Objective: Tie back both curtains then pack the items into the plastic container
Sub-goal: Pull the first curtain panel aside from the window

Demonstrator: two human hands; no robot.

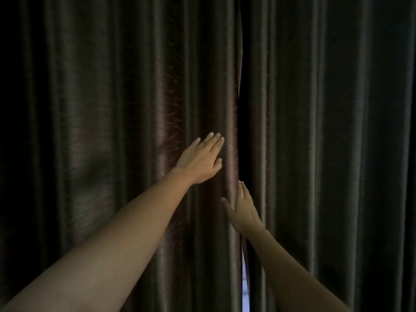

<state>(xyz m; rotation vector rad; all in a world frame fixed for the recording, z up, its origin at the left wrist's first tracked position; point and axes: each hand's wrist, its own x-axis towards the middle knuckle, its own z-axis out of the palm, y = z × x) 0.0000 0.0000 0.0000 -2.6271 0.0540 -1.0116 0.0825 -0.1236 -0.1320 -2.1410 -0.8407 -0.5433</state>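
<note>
Two dark, pleated curtains fill the head view, hanging closed. The left curtain and the right curtain meet at a narrow vertical gap near the middle. My left hand lies flat with fingers extended against the left curtain's inner edge, holding nothing. My right hand is lower, fingers straight, its fingertips at the gap where the two curtains meet. No tiebacks, items or plastic container are visible.
A thin sliver of daylight shows through the gap at the bottom. The room is dim, and the curtains block everything behind them.
</note>
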